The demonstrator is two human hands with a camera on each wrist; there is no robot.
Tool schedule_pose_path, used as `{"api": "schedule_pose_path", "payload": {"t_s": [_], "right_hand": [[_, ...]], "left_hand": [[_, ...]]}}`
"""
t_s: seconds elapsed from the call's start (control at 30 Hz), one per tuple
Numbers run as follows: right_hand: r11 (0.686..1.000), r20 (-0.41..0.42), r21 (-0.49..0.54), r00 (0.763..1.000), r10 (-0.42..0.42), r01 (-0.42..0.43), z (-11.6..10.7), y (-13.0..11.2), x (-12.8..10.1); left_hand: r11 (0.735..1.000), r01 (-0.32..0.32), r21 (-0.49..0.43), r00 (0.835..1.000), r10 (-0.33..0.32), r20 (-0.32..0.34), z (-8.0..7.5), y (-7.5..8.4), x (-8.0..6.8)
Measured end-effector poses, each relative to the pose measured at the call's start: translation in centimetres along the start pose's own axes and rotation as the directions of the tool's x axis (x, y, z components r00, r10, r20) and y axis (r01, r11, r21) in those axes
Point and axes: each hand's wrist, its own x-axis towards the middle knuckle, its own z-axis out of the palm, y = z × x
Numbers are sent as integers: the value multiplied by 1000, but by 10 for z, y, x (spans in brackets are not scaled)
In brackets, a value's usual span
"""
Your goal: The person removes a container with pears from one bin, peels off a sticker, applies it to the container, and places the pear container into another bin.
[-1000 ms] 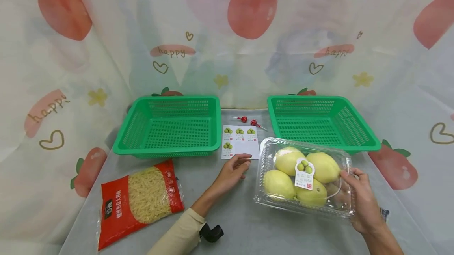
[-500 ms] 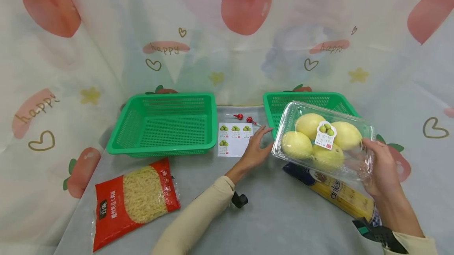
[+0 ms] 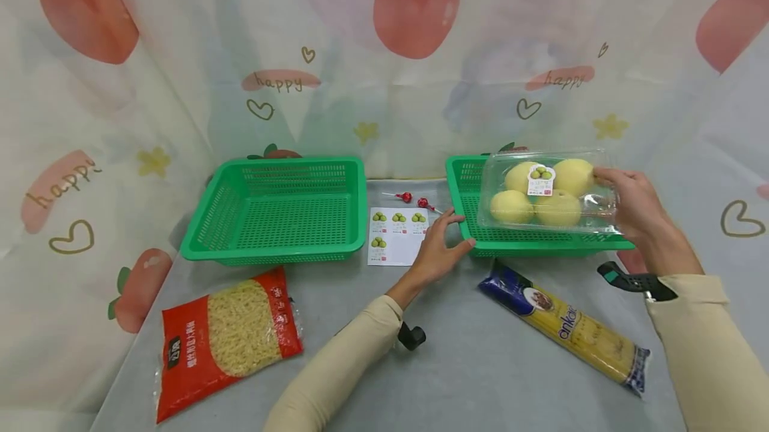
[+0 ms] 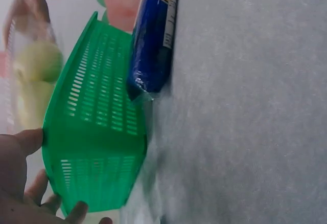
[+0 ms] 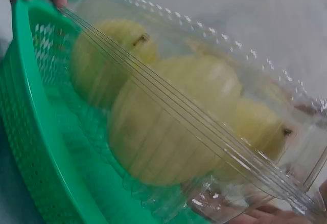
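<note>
My right hand (image 3: 638, 208) grips the right end of a clear plastic clamshell box (image 3: 591, 208) of pale yellow pears (image 3: 557, 208). It has a white pear sticker (image 3: 541, 180) on its lid. The box is over the right green basket (image 3: 541, 247), slightly tilted; whether it touches the basket's bottom cannot be told. In the right wrist view, the pears (image 5: 173, 121) show through the clear plastic beside the basket wall. My left hand (image 3: 437, 248) has its fingers and thumb spread, touching that basket's left rim near the front corner; the left wrist view shows its fingertips (image 4: 34, 141) against the green rim.
A second green basket (image 3: 273, 255) stands at the left. Between the baskets are a pear sticker sheet (image 3: 396, 252) and two red lollipops (image 3: 423, 203). A red pasta bag (image 3: 231, 338) lies front left, and an ankara spaghetti pack (image 3: 565, 325) front right.
My right hand has carried the pear box away from me, over the right basket, uncovering the spaghetti pack. My left hand has moved right and forward to the basket's rim.
</note>
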Motion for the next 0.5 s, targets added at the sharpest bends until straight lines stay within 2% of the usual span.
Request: {"api": "schedule_pose_path", "payload": {"t_s": [0.17,0.2,0.27,0.43,0.5], "right_hand": [[986,21,-90,990,140,-138,1,18,45],[984,17,-82,987,158,-156,2,22,53],[977,-8,-132,986,167,-167,5,32,67],[942,-57,-245,974,221,-228,7,48,83],[934,-79,-248,967,244,-256,4,52,83]], "left_hand": [[999,26,21,1000,-26,0,-6,-1,-2],[999,30,28,1000,-30,-4,-7,-1,-2],[999,36,39,999,-35,-16,-11,-1,-2],[998,38,58,999,-37,-30,-14,0,-3],[997,42,62,999,-40,-32,-13,0,-4]]}}
